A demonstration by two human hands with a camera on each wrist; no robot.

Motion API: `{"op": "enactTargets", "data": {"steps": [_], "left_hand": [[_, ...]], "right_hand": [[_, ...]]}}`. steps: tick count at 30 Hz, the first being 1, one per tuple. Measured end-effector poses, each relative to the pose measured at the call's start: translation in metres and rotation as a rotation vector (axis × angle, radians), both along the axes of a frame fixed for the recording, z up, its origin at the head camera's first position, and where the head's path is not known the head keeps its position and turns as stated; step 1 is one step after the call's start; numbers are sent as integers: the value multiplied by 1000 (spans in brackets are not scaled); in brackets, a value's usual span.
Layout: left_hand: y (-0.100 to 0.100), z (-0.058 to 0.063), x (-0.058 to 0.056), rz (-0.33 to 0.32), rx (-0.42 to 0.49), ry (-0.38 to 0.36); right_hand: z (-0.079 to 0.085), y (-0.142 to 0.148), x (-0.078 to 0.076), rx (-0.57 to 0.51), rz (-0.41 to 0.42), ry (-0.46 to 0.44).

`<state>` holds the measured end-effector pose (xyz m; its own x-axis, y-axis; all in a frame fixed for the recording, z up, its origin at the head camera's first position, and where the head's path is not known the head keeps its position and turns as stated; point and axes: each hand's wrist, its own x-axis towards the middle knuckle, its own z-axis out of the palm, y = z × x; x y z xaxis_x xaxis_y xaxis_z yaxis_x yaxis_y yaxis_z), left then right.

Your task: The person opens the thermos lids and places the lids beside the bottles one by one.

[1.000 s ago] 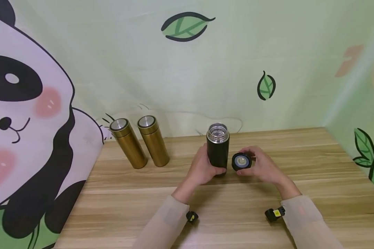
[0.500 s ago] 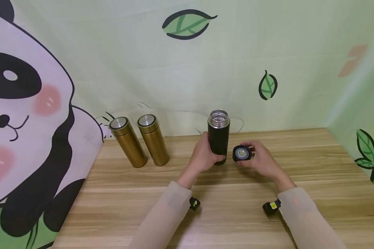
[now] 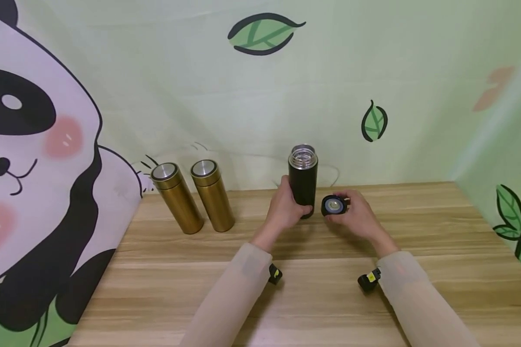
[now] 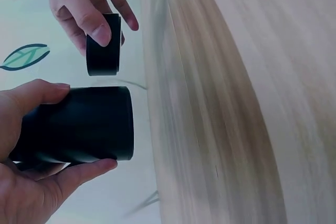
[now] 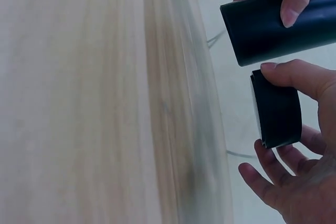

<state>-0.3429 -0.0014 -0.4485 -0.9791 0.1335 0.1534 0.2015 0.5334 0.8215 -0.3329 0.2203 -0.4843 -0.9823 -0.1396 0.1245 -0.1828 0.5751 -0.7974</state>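
My left hand (image 3: 285, 207) grips a black thermos bottle (image 3: 303, 185) around its lower body, thumb across the front. The bottle is upright and uncapped, its bare steel mouth facing up in the head view. In the left wrist view its black base (image 4: 100, 124) shows above the table's level. My right hand (image 3: 359, 217) pinches the round black lid (image 3: 334, 206) by its sides, with the lid's pale inner seal turned toward the head camera. Lid and bottle are apart, side by side; the right wrist view shows a narrow gap between the lid (image 5: 279, 108) and the bottle (image 5: 283, 22).
Two gold thermos bottles (image 3: 177, 198) with silver-topped lids stand capped at the left back of the wooden table (image 3: 191, 289). Behind the table's far edge hangs a green backdrop (image 3: 191, 106) printed with a panda and leaves.
Both hands have moved forward and up in the head view, carrying the black bottle and its lid along. The grips look the same, and the gold bottles have stayed in place.
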Motion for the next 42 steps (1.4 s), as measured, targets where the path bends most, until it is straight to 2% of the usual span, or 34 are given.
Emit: {"op": "enactTargets", "data": {"steps": [12, 20, 34, 42], "left_hand": [[6, -8, -23, 41, -28, -9], [9, -16, -36, 43, -14, -8], [12, -25, -53, 44, 17, -32], [14, -29, -60, 30, 39, -29]], "right_hand": [[-1, -6, -23, -4, -46, 15], [-9, -8, -36, 17, -86, 5], [-19, -14, -51, 71, -112, 18], [-18, -17, -53, 86, -140, -36]]}}
